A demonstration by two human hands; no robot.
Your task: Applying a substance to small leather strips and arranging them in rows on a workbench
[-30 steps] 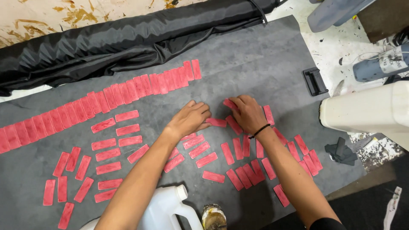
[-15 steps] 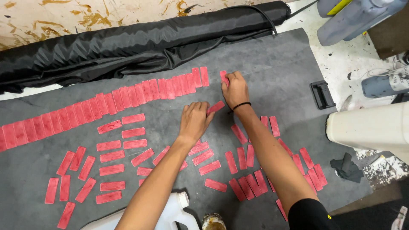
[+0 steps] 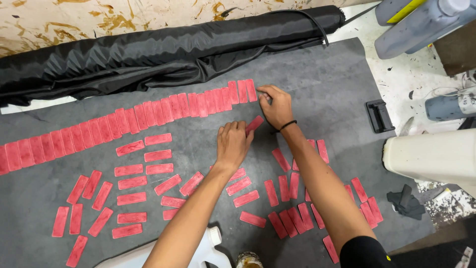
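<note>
— Grey mat (image 3: pixel 317 74) covers the work surface, with a roll of black fabric (image 3: pixel 163 49) lying along its far edge and a splattered wall behind. What sits on the mat?

— Red strips everywhere. One long row of red strips (image 3: pixel 129 121) runs edge to edge, each piece touching the next, so it reads as a neat line; loose red strips (image 3: pixel 136 183) lie scattered nearer the person, as if waiting as a supply

— And the hands, from the head camera?

— Right hand (image 3: pixel 275 105) rests at the row's right end, fingers curled narrow and pressing down beside the last piece, seemingly to seat it. Left hand (image 3: pixel 233 144) pinches a single red strip (image 3: pixel 255 123), tilted, just below that end, near enough to pass across

— Anything else?

— White jug (image 3: pixel 431 156) at the right, grey bottles (image 3: pixel 421 25) beyond the mat's corner
</note>
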